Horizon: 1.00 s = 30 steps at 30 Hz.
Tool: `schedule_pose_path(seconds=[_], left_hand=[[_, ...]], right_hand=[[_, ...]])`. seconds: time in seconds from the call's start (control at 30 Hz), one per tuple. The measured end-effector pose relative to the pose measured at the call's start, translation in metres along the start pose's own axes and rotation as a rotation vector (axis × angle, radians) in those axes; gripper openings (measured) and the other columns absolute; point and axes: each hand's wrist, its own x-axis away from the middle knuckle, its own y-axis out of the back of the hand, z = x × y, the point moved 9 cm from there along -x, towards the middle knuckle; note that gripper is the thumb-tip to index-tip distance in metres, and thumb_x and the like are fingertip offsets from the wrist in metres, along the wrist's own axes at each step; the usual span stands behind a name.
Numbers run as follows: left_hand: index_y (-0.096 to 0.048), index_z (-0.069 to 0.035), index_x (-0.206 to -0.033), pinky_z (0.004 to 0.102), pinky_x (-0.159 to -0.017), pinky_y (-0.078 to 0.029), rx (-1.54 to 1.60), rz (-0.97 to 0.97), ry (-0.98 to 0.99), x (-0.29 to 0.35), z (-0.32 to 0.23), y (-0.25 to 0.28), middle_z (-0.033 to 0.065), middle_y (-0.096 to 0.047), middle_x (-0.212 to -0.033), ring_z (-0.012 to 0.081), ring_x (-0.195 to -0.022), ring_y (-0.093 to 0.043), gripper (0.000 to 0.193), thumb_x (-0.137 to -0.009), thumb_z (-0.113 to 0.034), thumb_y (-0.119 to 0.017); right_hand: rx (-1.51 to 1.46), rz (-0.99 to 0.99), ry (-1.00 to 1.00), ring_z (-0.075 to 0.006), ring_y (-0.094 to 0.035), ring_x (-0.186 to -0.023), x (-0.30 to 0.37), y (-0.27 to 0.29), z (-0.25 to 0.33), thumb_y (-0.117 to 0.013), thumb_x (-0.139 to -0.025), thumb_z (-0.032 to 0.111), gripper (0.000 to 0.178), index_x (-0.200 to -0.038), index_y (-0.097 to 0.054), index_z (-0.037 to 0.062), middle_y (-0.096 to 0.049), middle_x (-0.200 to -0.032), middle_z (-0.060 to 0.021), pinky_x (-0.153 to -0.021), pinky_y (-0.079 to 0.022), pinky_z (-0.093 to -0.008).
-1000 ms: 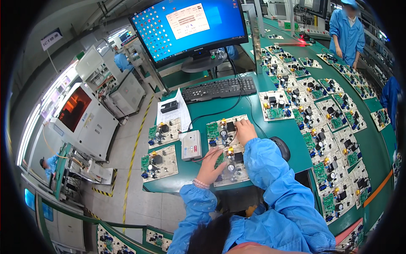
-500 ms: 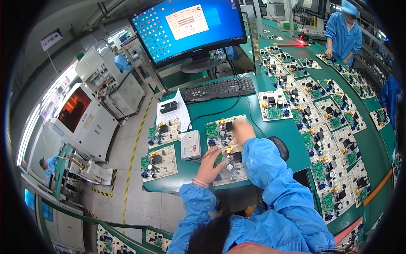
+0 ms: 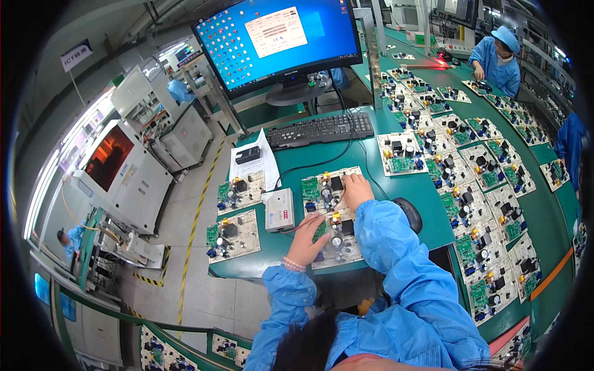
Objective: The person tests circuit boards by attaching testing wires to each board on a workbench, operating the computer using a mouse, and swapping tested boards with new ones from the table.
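A green, flat-topped bench (image 3: 275, 250) carried a wide black monitor (image 3: 278, 49), and in front of that a long black plastic keyboard (image 3: 318, 131). Nearer the person, a cream rectangular circuit board with a green module (image 3: 328, 190) lay flat, components up; its long axis ran left to right, tilted slightly up toward the right, with the green end pointing left. Just below it lay a second cream circuit board (image 3: 340, 241), partly covered, its green part also leftward. The right hand (image 3: 356, 190) had bent fingers at the first board's right end; whether they gripped anything could not be told. The left hand (image 3: 303, 242) reached over the second board's left edge, thumb spread, its grip unclear. Beside it stood a small white box (image 3: 279, 210), from which a thin red wire (image 3: 287, 232) ran toward that hand.
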Motion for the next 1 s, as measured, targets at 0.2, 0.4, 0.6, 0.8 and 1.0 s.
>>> schedule_pose_path(seconds=[0.2,0.4,0.6,0.8,1.0], left_hand=[[-0.053,-0.001,-0.13,0.0401,-0.11,-0.032,-0.02,0.01,-0.013,0.0,-0.002,0.002,0.0203,-0.05,-0.135,0.0332,-0.131,-0.042,0.052,-0.087,-0.026,-0.065],[-0.053,-0.001,-0.13,0.0403,-0.11,-0.032,-0.024,-0.003,-0.022,0.005,-0.003,0.002,0.02,-0.05,-0.135,0.033,-0.131,-0.042,0.051,-0.086,-0.025,-0.066],[-0.054,0.0,-0.129,0.0401,-0.11,-0.032,-0.003,-0.007,-0.008,0.005,0.001,-0.001,0.0199,-0.051,-0.135,0.0338,-0.13,-0.043,0.051,-0.086,-0.024,-0.067],[-0.053,-0.002,-0.131,0.0411,-0.111,-0.03,-0.048,-0.026,-0.054,-0.003,0.009,-0.004,0.0209,-0.049,-0.136,0.0355,-0.132,-0.041,0.051,-0.086,-0.022,-0.067],[-0.052,-0.004,-0.131,0.0411,-0.11,-0.031,-0.053,-0.021,-0.009,0.004,0.013,0.002,0.0184,-0.047,-0.138,0.0351,-0.131,-0.041,0.051,-0.087,-0.024,-0.066]], right_hand=[[-0.006,-0.02,0.011,-0.0321,-0.053,-0.105,0.0,-0.002,-0.001,-0.065,-0.074,0.006,0.032,-0.106,-0.061,0.0073,-0.059,-0.103,-0.012,-0.088,-0.045,-0.0433],[0.012,-0.042,0.036,-0.0327,-0.054,-0.102,0.003,-0.001,0.001,-0.064,-0.074,0.004,0.029,-0.103,-0.061,0.0076,-0.059,-0.101,-0.0123,-0.086,-0.046,-0.0428],[-0.001,-0.025,0.058,-0.035,-0.056,-0.095,0.001,-0.007,-0.002,-0.061,-0.076,0.001,0.022,-0.097,-0.06,0.0061,-0.06,-0.094,-0.0152,-0.085,-0.047,-0.0432],[-0.205,-0.197,-0.18,-0.044,-0.062,-0.083,-0.013,0.05,-0.012,-0.048,-0.093,0.012,0.01,-0.101,-0.051,0.0077,-0.064,-0.085,-0.0216,-0.07,-0.047,-0.0535],[-0.272,-0.003,0.208,-0.0352,-0.061,-0.088,0.06,0.102,0.029,-0.06,-0.086,0.009,0.008,-0.092,-0.064,0.0055,-0.064,-0.088,-0.0143,-0.075,-0.049,-0.044]])
